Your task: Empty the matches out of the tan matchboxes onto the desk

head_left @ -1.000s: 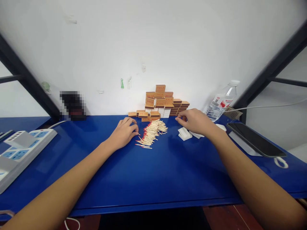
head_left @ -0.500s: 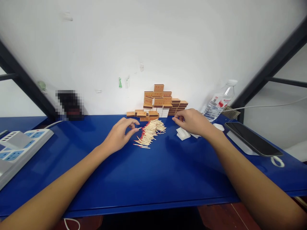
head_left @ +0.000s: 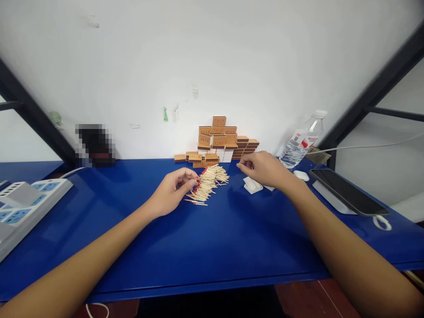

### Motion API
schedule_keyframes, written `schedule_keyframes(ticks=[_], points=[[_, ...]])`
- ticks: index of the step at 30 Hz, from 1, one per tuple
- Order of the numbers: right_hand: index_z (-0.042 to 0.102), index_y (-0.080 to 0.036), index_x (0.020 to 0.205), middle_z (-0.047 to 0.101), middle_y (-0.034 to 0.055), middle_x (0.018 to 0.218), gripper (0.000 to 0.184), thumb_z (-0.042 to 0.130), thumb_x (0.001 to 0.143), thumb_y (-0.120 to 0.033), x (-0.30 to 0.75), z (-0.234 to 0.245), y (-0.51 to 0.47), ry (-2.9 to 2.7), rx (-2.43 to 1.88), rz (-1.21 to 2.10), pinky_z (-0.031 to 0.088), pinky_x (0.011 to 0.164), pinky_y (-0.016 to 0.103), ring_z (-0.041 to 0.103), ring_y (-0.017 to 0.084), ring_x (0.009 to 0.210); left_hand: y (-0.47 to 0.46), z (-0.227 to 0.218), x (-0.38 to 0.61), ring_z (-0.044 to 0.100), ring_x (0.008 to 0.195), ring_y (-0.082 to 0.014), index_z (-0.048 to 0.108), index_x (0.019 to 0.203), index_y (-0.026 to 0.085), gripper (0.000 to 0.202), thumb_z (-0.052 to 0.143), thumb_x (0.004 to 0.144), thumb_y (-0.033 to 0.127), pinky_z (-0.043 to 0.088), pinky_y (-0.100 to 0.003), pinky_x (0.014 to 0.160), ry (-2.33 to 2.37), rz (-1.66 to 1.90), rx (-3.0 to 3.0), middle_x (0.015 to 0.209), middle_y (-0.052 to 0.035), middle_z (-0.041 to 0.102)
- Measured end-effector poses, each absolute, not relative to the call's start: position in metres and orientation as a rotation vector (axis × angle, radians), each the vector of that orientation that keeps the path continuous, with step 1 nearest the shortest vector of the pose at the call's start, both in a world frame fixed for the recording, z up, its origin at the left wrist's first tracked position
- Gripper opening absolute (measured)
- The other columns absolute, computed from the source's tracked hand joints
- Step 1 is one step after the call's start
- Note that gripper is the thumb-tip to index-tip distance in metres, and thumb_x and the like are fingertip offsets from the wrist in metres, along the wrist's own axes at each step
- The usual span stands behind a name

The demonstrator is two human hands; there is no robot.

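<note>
A loose pile of matches point(head_left: 212, 181) with red heads mostly towards the left lies on the blue table point(head_left: 212, 247). At its left edge, my left hand point(head_left: 170, 191) has thumb and fingertips brought together among the match heads, apparently pinching a match that the fingers largely hide. My right hand point(head_left: 266, 168) hovers to the right of the pile, its fingers curled in towards the thumb; whatever is between them, if anything, is hidden. Partly beneath it rest folded white paper pieces point(head_left: 253, 185). Orange-brown matchboxes point(head_left: 218, 141) stand stacked behind the pile against the wall.
On the right are a clear water bottle point(head_left: 300, 141), a small white case point(head_left: 301, 176) and a phone point(head_left: 347, 192) propped on a white stand. A power strip point(head_left: 43, 207) lies at the left. The white wall point(head_left: 142, 66) closes off the table's back.
My left hand has shifted slightly right and down, so its fingertips now reach into the left edge of the match pile. My right hand has barely moved.
</note>
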State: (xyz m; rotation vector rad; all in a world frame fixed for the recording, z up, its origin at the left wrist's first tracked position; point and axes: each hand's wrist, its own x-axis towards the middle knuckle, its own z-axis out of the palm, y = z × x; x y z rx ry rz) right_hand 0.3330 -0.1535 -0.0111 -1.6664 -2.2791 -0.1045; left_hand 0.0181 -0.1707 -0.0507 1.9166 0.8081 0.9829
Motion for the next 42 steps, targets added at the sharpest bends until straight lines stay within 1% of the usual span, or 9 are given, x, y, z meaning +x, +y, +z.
schedule_keyframes(ticks=[6, 9, 15, 19, 22, 29, 35, 39, 42], points=[[0.074, -0.018, 0.085, 0.071, 0.0048, 0.072, 0.025, 0.057, 0.096, -0.032, 0.332, -0.009, -0.155, -2.272, -1.678, -0.1, 0.035, 0.061, 0.031, 0.059, 0.019, 0.065, -0.175, -0.05, 0.02, 0.07, 0.081, -0.0163, 0.061, 0.123, 0.021, 0.034, 0.072, 0.094, 0.034, 0.059, -0.032, 0.075, 0.735, 0.969, 1.788, 0.097, -0.0035, 0.068], [0.074, -0.018, 0.085, 0.071, 0.0047, 0.072, 0.024, 0.057, 0.096, -0.03, 0.332, -0.008, -0.155, -2.272, -1.674, -0.098, 0.034, 0.061, 0.031, 0.058, 0.018, 0.065, -0.176, -0.049, 0.02, 0.07, 0.08, -0.0168, 0.069, 0.11, 0.019, 0.024, 0.072, 0.094, 0.036, 0.058, -0.032, 0.076, 0.788, 0.943, 1.861, 0.096, -0.0055, 0.073], [0.073, -0.018, 0.082, 0.071, 0.0043, 0.073, 0.024, 0.057, 0.096, -0.03, 0.331, -0.007, -0.156, -2.264, -1.671, -0.091, 0.033, 0.06, 0.031, 0.057, 0.017, 0.064, -0.176, -0.047, 0.019, 0.071, 0.08, -0.0169, 0.07, 0.084, 0.019, 0.015, 0.076, 0.089, 0.032, 0.057, -0.031, 0.075, 0.862, 0.907, 2.033, 0.089, -0.0038, 0.077], [0.072, -0.019, 0.081, 0.071, 0.0043, 0.072, 0.023, 0.058, 0.096, -0.03, 0.331, -0.008, -0.155, -2.263, -1.671, -0.086, 0.034, 0.06, 0.031, 0.058, 0.018, 0.065, -0.176, -0.051, 0.017, 0.072, 0.091, -0.0188, 0.072, 0.079, 0.021, 0.011, 0.075, 0.089, 0.025, 0.057, -0.036, 0.087, 0.848, 0.89, 2.194, 0.092, -0.0023, 0.078], [0.07, -0.019, 0.079, 0.07, 0.0043, 0.071, 0.024, 0.057, 0.096, -0.031, 0.332, -0.008, -0.155, -2.265, -1.67, -0.089, 0.034, 0.06, 0.031, 0.058, 0.018, 0.064, -0.175, -0.054, 0.016, 0.07, 0.093, -0.02, 0.072, 0.078, 0.022, 0.011, 0.075, 0.088, 0.024, 0.056, -0.037, 0.088, 0.847, 0.902, 2.286, 0.091, -0.002, 0.078], [0.07, -0.019, 0.079, 0.07, 0.004, 0.07, 0.025, 0.057, 0.096, -0.032, 0.33, -0.005, -0.157, -2.265, -1.684, -0.082, 0.033, 0.06, 0.031, 0.058, 0.018, 0.064, -0.174, -0.056, 0.017, 0.069, 0.093, -0.0197, 0.074, 0.082, 0.024, 0.008, 0.076, 0.089, 0.027, 0.056, -0.034, 0.082, 0.864, 0.923, 2.359, 0.093, -0.0016, 0.078], [0.071, -0.019, 0.08, 0.073, 0.0057, 0.077, 0.024, 0.057, 0.097, -0.029, 0.332, -0.002, -0.156, -2.248, -1.696, -0.08, 0.033, 0.061, 0.031, 0.059, 0.018, 0.067, -0.141, -0.041, 0.003, 0.066, 0.094, -0.0213, 0.073, 0.095, 0.023, 0.01, 0.074, 0.091, 0.033, 0.052, -0.035, 0.08, 1.068, 1.194, 2.518, 0.104, -0.0037, 0.077], [0.071, -0.018, 0.078, 0.074, 0.0073, 0.078, 0.025, 0.057, 0.097, -0.028, 0.335, -0.003, -0.154, -2.229, -1.705, -0.116, 0.033, 0.061, 0.031, 0.059, 0.018, 0.068, -0.089, -0.035, -0.014, 0.064, 0.103, -0.0264, 0.07, 0.114, 0.021, 0.027, 0.07, 0.091, 0.036, 0.049, -0.041, 0.091, 1.371, 0.991, 2.701, 0.114, -0.009, 0.074], [0.072, -0.018, 0.08, 0.074, 0.0074, 0.079, 0.025, 0.056, 0.097, -0.028, 0.337, -0.005, -0.152, -2.227, -1.7, -0.112, 0.033, 0.06, 0.03, 0.059, 0.019, 0.069, -0.054, -0.038, -0.018, 0.063, 0.101, -0.029, 0.071, 0.113, 0.017, 0.033, 0.071, 0.089, 0.04, 0.047, -0.045, 0.094, 1.484, 0.853, 2.722, 0.115, -0.0148, 0.072]])
